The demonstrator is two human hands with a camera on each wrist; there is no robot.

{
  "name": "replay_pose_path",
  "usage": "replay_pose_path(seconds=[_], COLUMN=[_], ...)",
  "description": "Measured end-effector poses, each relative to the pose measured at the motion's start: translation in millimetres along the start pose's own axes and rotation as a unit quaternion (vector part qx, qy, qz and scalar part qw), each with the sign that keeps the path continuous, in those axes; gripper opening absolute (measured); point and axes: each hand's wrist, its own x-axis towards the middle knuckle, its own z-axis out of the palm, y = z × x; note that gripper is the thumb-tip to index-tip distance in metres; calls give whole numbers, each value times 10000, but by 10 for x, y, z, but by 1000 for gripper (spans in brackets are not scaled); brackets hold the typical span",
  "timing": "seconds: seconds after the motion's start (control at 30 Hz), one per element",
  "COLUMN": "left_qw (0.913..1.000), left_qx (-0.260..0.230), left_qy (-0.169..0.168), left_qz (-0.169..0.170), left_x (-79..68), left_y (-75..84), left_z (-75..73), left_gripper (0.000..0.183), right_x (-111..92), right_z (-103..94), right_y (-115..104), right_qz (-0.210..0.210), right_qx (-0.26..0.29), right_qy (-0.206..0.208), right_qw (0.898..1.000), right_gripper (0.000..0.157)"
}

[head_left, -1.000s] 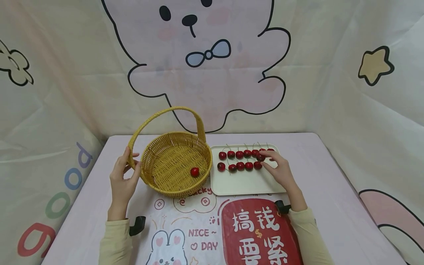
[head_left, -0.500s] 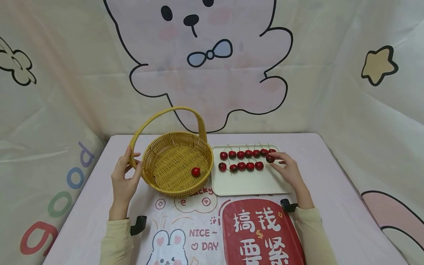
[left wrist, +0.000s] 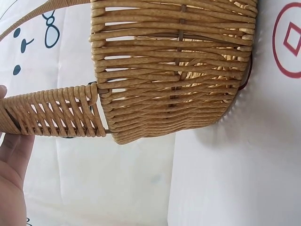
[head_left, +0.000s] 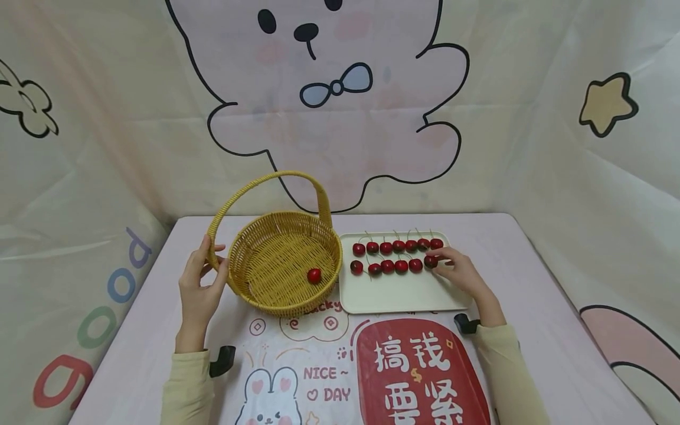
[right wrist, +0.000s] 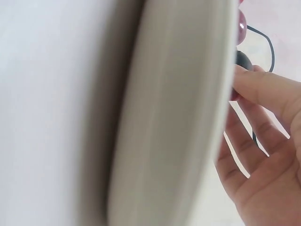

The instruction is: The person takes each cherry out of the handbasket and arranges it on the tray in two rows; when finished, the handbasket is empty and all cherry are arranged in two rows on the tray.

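My left hand grips the lower side of the handle of a yellow woven basket. One red cherry lies inside, toward the right wall. On a cream tray beside the basket, several stemmed cherries are lined up in two rows. At the right end of the front row, my right hand pinches a dark red cherry between thumb and fingers. In the right wrist view the tray's rim covers part of that cherry and the fingertips.
The table has a pale cloth printed with a rabbit and a red patch with white characters. A fabric backdrop with a bear drawing stands behind the table's far edge. Each wrist wears a black camera.
My right hand carried the dark cherry rightward from over the rows, then down and nearer to the front row's right end. The left hand and basket stay in place.
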Motion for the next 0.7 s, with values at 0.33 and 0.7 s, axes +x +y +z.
replay_pose_path(seconds=[0.33,0.7], left_qw=[10000,10000], left_qx=[14,37], left_qy=[32,35], left_qz=[36,85], left_x=[10,6], left_y=[5,17], left_z=[-2,0], left_gripper=[67,68], right_x=[37,51], right_z=[-4,-34], right_y=[-9,-182], right_qz=[-30,-371], right_qx=[-76,-462], right_qy=[-332,65], right_qw=[9994,9982], right_gripper=[40,37])
